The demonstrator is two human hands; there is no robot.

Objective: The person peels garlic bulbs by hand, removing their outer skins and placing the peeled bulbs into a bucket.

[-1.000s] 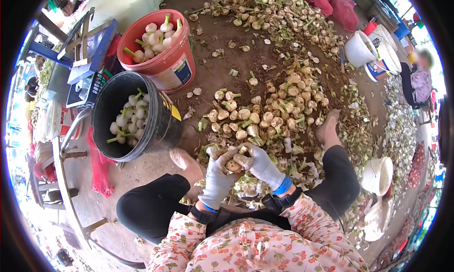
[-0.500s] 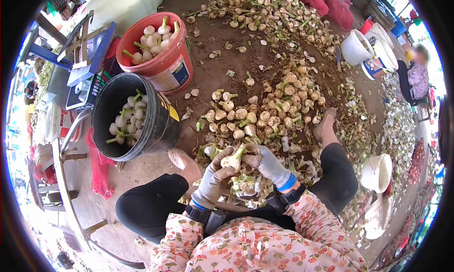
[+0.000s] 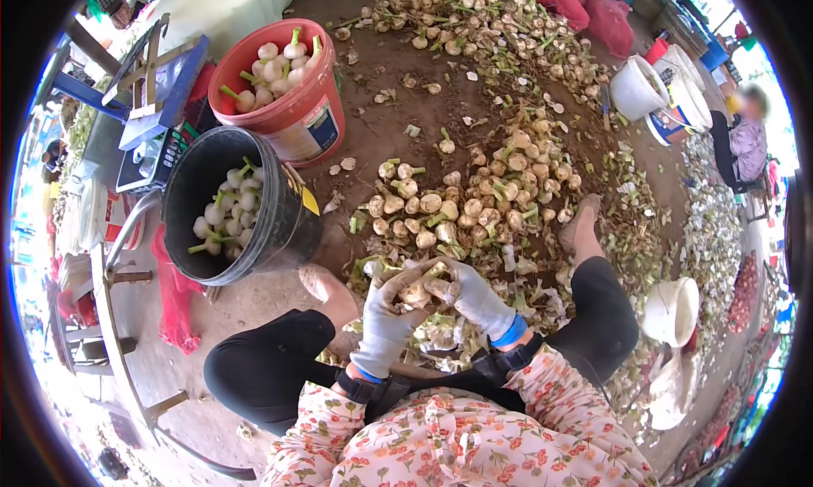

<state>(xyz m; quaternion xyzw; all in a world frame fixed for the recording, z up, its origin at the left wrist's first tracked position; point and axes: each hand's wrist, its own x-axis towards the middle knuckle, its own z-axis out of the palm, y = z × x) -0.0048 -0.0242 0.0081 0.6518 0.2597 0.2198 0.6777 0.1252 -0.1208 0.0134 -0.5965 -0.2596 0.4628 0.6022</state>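
Observation:
Between my two gloved hands is a garlic bulb (image 3: 416,296), its green stem end pointing up and right. My left hand (image 3: 388,313) curls its fingers round the bulb from the left. From the right, my right hand (image 3: 476,294) closes on the bulb and stem, partly covering them. Below the hands lie loose garlic skins (image 3: 436,333). Just beyond is a pile of unpeeled garlic bulbs (image 3: 508,186) with cut stems. A black bucket (image 3: 292,233) at the left holds peeled white garlic (image 3: 227,212).
Behind the black bucket stands a red bucket (image 3: 326,118) with more white garlic. A blue scale (image 3: 140,169) is at the left, near a pink net bag (image 3: 176,305). White buckets (image 3: 637,87) stand at the far right, with a seated person (image 3: 748,144) beyond. Another white bucket (image 3: 669,311) is nearer.
My left hand has turned and wrapped further round the garlic bulb. The right hand has shifted left and down over it, so less of the bulb shows.

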